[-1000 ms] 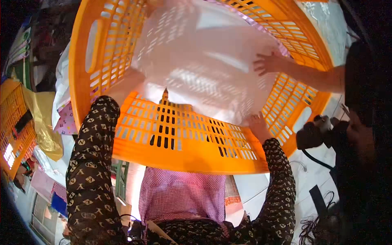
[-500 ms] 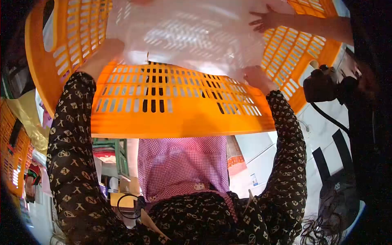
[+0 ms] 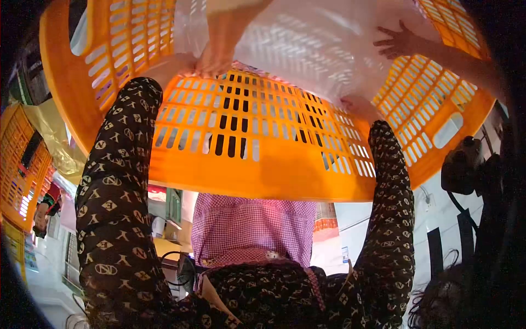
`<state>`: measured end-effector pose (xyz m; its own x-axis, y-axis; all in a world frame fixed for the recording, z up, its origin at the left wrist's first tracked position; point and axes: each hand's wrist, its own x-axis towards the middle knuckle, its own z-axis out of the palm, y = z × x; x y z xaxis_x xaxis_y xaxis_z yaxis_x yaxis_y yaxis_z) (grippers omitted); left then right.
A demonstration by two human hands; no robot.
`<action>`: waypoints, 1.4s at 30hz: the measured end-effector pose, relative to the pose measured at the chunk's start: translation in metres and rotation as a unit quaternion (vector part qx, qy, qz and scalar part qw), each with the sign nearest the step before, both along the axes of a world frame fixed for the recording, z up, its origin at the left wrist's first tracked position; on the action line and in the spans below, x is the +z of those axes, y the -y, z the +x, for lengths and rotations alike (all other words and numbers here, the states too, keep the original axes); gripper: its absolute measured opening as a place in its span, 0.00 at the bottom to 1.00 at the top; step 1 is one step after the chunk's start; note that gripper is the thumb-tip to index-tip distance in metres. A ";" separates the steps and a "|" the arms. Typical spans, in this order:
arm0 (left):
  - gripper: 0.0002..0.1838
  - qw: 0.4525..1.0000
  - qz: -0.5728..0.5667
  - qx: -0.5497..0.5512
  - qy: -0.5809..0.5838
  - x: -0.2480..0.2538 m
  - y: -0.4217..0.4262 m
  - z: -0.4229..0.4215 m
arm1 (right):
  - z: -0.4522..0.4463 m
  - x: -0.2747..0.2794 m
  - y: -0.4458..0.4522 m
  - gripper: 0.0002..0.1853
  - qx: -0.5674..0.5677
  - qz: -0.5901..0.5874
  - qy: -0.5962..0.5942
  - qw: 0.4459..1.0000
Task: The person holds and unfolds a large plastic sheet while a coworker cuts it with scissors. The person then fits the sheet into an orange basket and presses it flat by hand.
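A large orange slotted plastic basket (image 3: 263, 178) fills the upper view, with a sheet of clear, glossy plastic (image 3: 307, 49) spread inside it. My left hand (image 3: 171, 68) reaches over the basket's left part and pinches the sheet's edge, its fingertips partly covered. Close beside it, another person's hand (image 3: 216, 57) comes down from the top and grips near the same edge. My right hand (image 3: 359, 107) is closed on the sheet at the right, partly behind the film. Farther right, another person's hand (image 3: 399, 43) lies spread on the plastic.
At the left stand another orange basket (image 3: 19, 159) and some yellowish plastic wrapping (image 3: 55, 134). A pink checked cloth (image 3: 255, 227) hangs below the basket before my body. A dark device with a cable (image 3: 463, 164) is at the right, beside the basket.
The basket appears lower and farther right in view. Another person's hand has come down beside my left hand. My hands stay at the plastic sheet, whose near edge has drawn back at the left.
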<state>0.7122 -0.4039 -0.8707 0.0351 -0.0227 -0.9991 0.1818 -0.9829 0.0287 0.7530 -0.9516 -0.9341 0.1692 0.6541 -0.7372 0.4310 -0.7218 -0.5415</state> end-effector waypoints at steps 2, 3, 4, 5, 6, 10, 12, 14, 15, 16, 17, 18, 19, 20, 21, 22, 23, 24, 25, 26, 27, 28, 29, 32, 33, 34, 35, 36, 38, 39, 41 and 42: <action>0.19 0.999 -0.021 -0.005 0.037 -0.020 -0.008 -0.014 | 0.008 -0.002 0.002 0.18 0.019 0.008 -0.015 1.000; 0.18 0.998 -0.028 -0.009 0.057 -0.032 -0.014 -0.019 | 0.012 -0.004 -0.002 0.18 0.030 0.017 -0.008 0.999; 0.17 0.996 -0.036 -0.013 0.077 -0.044 -0.020 -0.024 | 0.018 -0.009 -0.008 0.18 0.039 0.034 0.003 0.999; 0.17 0.991 -0.100 0.002 0.094 -0.061 -0.027 -0.030 | 0.024 -0.013 -0.017 0.17 0.034 0.053 0.006 0.998; 0.18 0.980 -0.164 0.017 0.110 -0.080 -0.033 -0.037 | 0.029 -0.019 -0.033 0.17 0.011 0.067 -0.008 0.998; 0.19 0.950 -0.266 0.087 0.136 -0.084 -0.041 -0.036 | 0.030 0.000 -0.153 0.19 -0.296 0.169 -0.278 0.898; 0.19 0.953 -0.218 0.138 0.158 -0.042 -0.041 -0.032 | 0.016 0.040 -0.213 0.21 -0.348 0.106 -0.333 0.870; 0.19 0.941 -0.182 0.207 0.194 0.006 -0.040 -0.037 | -0.006 0.027 -0.241 0.24 -0.351 0.068 -0.369 0.858; 0.20 0.932 -0.172 0.241 0.209 0.025 -0.041 -0.039 | -0.021 0.005 -0.243 0.24 -0.352 0.069 -0.369 0.857; 0.20 0.921 -0.163 0.274 0.224 0.041 -0.042 -0.038 | -0.034 -0.018 -0.241 0.23 -0.246 0.128 -0.228 0.933; 0.20 0.911 -0.158 0.302 0.234 0.050 -0.041 -0.036 | -0.034 -0.020 -0.241 0.23 -0.129 0.179 -0.076 0.972; 0.20 0.906 -0.157 0.313 0.239 0.052 -0.040 -0.037 | -0.031 -0.020 -0.236 0.23 -0.129 0.176 -0.074 0.973; 0.20 0.904 -0.161 0.326 0.225 0.036 -0.042 -0.037 | -0.028 -0.020 -0.230 0.23 -0.099 0.168 -0.070 0.978; 0.20 0.902 -0.163 0.340 0.210 0.021 -0.044 -0.036 | -0.024 -0.014 -0.226 0.22 -0.069 0.159 -0.067 0.983; 0.19 0.937 -0.181 0.207 0.214 0.008 -0.042 -0.026 | -0.019 -0.009 -0.224 0.22 -0.068 0.157 -0.066 0.983; 0.19 0.955 -0.195 0.069 0.214 -0.003 -0.039 -0.016 | -0.013 -0.003 -0.220 0.22 -0.079 0.125 -0.124 0.981; 0.18 0.953 -0.205 -0.070 0.210 -0.009 -0.038 -0.010 | -0.011 -0.002 -0.213 0.22 -0.084 0.110 -0.152 0.979; 0.18 0.953 -0.205 -0.070 0.211 -0.012 -0.039 -0.007 | -0.009 -0.001 -0.206 0.21 -0.089 0.093 -0.180 0.975; 0.19 0.954 -0.189 -0.124 0.196 -0.014 -0.040 -0.005 | -0.010 0.001 -0.198 0.21 -0.125 0.098 -0.199 0.967; 0.19 0.952 -0.175 -0.177 0.180 -0.015 -0.039 -0.004 | -0.013 0.001 -0.189 0.21 -0.144 0.097 -0.206 0.963; 0.19 0.950 -0.181 -0.178 0.182 -0.004 -0.032 -0.002 | -0.016 0.000 -0.179 0.22 -0.164 0.096 -0.214 0.958; 0.19 0.986 -0.125 -0.086 0.065 0.009 -0.027 -0.002 | -0.018 -0.001 -0.169 0.21 -0.109 0.137 -0.150 0.973; 0.20 0.996 -0.067 0.005 -0.053 0.015 -0.020 0.003 | -0.013 0.004 -0.158 0.21 -0.081 0.149 -0.113 0.979; 0.23 0.922 -0.295 -0.214 0.131 -0.069 -0.075 -0.048 | -0.002 0.033 -0.135 0.19 -0.206 0.018 -0.233 0.950; 0.23 0.893 -0.324 -0.284 0.129 -0.063 -0.073 -0.042 | -0.018 -0.008 -0.104 0.16 -0.072 0.282 0.038 0.956; 0.23 0.876 -0.337 -0.318 0.130 -0.059 -0.069 -0.038 | -0.025 -0.011 -0.080 0.16 -0.070 0.274 0.041 0.958; 0.23 0.858 -0.351 -0.350 0.132 -0.053 -0.064 -0.032 | -0.026 -0.010 -0.062 0.15 -0.374 0.136 -0.183 0.899; 0.22 0.890 -0.315 -0.311 0.107 -0.046 -0.058 -0.027 | -0.024 -0.007 -0.049 0.14 -0.494 0.057 -0.299 0.815; 0.20 0.943 -0.238 -0.227 0.050 -0.032 -0.043 -0.019 | -0.016 0.004 -0.029 0.13 -0.494 0.013 -0.292 0.819; 0.20 0.963 -0.196 -0.182 0.020 -0.023 -0.038 -0.015 | -0.009 0.008 -0.022 0.12 -0.347 0.050 -0.200 0.915; 0.19 0.980 -0.149 -0.134 -0.012 -0.001 -0.027 -0.004 | -0.007 0.000 -0.002 0.12 -0.184 0.090 -0.102 0.973; 0.19 0.973 -0.156 -0.169 -0.005 0.012 -0.019 0.004 | -0.021 -0.021 0.019 0.11 -0.123 0.036 -0.036 0.991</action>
